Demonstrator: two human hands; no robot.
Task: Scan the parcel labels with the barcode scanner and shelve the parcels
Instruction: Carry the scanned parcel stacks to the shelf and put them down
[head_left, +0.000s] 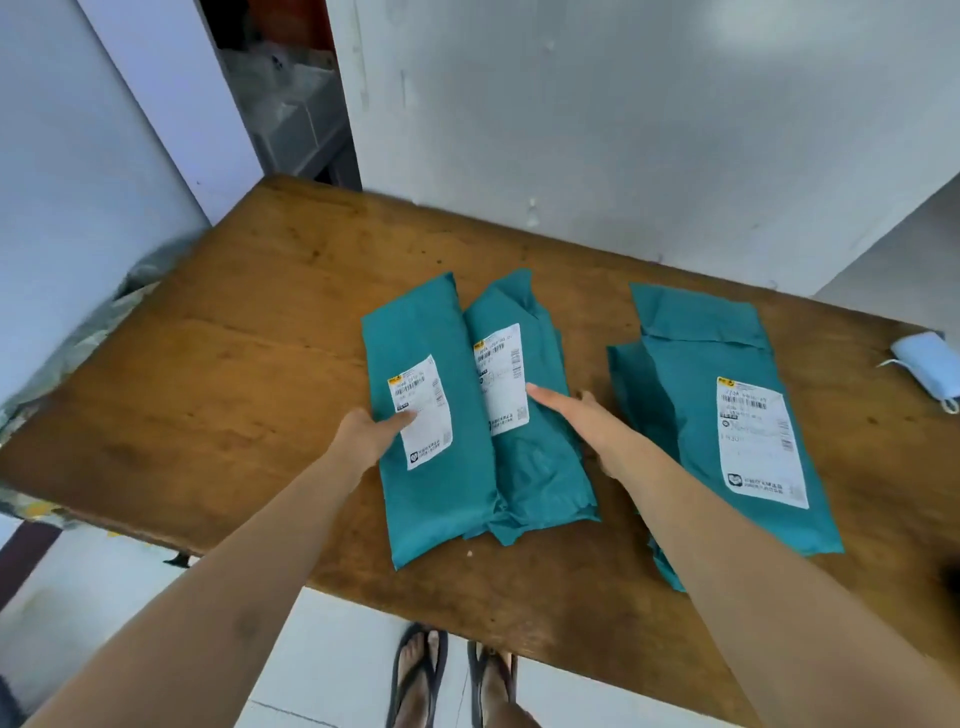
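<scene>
Three lots of teal plastic parcels with white barcode labels lie on a wooden table (218, 364). My left hand (371, 431) holds the left parcel (431, 332) at its left edge: the thumb lies on its label and the fingers are hidden below. My right hand (571, 415) rests flat, fingers straight, on the middle parcel (535, 467), beside its label. That parcel touches the left one. To the right lies a stack of parcels (727, 358), apart from both hands. No barcode scanner is clearly visible.
A light blue face mask (930, 364) lies at the table's right end. A dark blurred thing (953, 577) shows at the right frame edge. Grey walls stand behind the table, and shelving with pale bundles (291, 119) shows through a gap at the back left. My sandalled feet (452, 675) are below the near edge.
</scene>
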